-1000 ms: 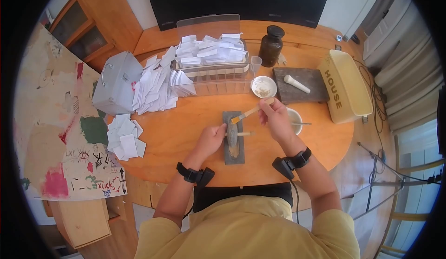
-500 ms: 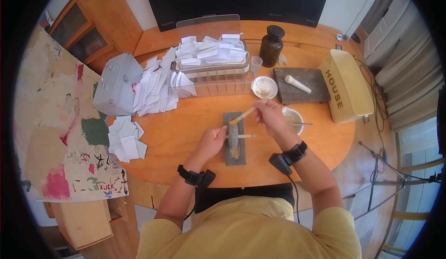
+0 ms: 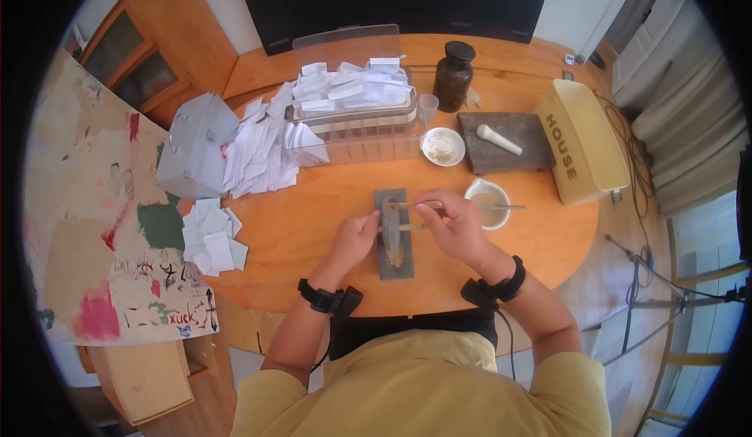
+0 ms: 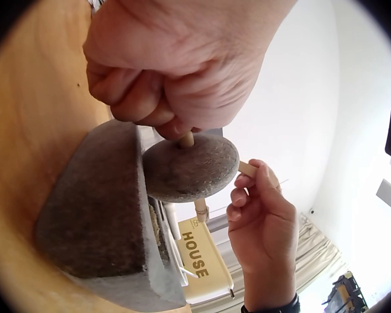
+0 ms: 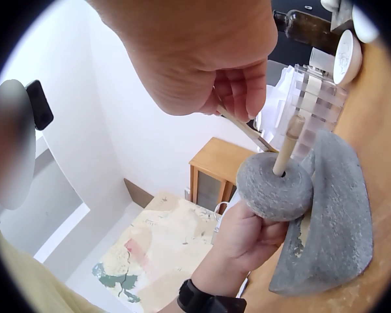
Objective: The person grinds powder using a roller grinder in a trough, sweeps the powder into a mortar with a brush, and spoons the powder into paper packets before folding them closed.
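A grey stone grinding wheel (image 3: 392, 232) with a wooden axle (image 5: 287, 155) through its middle stands on edge at a long stone trough (image 3: 398, 271). My left hand (image 3: 356, 237) grips the axle's near end, beside the wheel in the left wrist view. Between thumb and fingers my right hand (image 3: 458, 232) pinches a flat wooden-handled brush (image 5: 242, 129). Its bristles lie at the wheel's rim in the right wrist view. Tan powder (image 3: 395, 258) shows in the trough's groove below the wheel. The axle's other end points toward my right hand.
Right of the trough sits a white mortar (image 3: 476, 190) with a thin rod across it. Behind are a white bowl (image 3: 443, 133), a dark board (image 3: 525, 155) bearing a pestle (image 3: 499, 139), a brown jar (image 3: 453, 77) and a yellow HOUSE box (image 3: 568, 143). Paper slips (image 3: 213, 237) lie left.
My right hand has come lower and nearer me, and the brush has swung from slanting to nearly level across the wheel. My left hand keeps its grip on the axle.
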The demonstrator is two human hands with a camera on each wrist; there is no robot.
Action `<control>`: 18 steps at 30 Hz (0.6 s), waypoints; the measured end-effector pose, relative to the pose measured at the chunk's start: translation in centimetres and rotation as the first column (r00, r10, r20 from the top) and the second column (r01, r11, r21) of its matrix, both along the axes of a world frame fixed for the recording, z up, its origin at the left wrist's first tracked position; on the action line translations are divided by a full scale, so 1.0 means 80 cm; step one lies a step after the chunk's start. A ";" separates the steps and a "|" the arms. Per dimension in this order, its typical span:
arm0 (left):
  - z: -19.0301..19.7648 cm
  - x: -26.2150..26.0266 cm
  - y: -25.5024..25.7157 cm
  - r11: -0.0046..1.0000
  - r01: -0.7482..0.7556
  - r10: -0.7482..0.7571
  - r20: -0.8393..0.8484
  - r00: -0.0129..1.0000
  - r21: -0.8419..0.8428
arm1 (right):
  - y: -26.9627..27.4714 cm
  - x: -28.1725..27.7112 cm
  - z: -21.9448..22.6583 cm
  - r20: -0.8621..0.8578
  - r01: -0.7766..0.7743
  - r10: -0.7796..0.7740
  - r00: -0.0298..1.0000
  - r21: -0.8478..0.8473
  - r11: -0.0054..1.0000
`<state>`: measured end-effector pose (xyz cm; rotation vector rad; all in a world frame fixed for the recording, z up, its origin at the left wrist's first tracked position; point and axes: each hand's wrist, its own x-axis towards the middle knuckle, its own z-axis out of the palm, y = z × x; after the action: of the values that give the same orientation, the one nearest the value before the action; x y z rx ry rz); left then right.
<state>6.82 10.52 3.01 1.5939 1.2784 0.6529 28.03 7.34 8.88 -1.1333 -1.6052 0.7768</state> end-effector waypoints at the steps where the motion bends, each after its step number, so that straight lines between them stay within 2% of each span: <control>1: -0.002 0.000 0.001 1.000 0.001 -0.001 -0.005 1.000 -0.001 | -0.002 0.000 -0.003 -0.030 0.018 -0.020 0.999 -0.071 0.997; 2: -0.002 0.001 0.001 1.000 0.003 -0.003 -0.006 1.000 -0.002 | -0.003 0.000 -0.006 -0.060 0.033 -0.042 0.997 -0.141 0.989; 5: 0.003 0.002 0.001 1.000 -0.002 0.002 0.009 1.000 0.004 | 0.008 0.010 -0.024 -0.349 -0.026 -0.118 0.929 -0.382 0.924; 8: 0.008 0.004 0.001 1.000 -0.018 0.017 0.043 0.999 0.020 | 0.015 0.021 -0.038 -0.453 -0.054 -0.219 0.864 -0.515 0.856; 14: 0.012 0.008 0.004 0.998 -0.062 0.062 0.039 0.997 -0.013 | -0.001 0.032 -0.044 -0.445 -0.015 -0.281 0.851 -0.555 0.832; 18: 0.023 0.010 0.003 0.993 -0.115 0.115 0.001 0.993 -0.013 | -0.027 0.031 -0.050 -0.494 0.016 -0.285 0.822 -0.479 0.878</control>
<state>7.64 10.73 4.81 1.5168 1.3781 0.7158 30.48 5.20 4.85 -1.1984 -0.8430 1.2833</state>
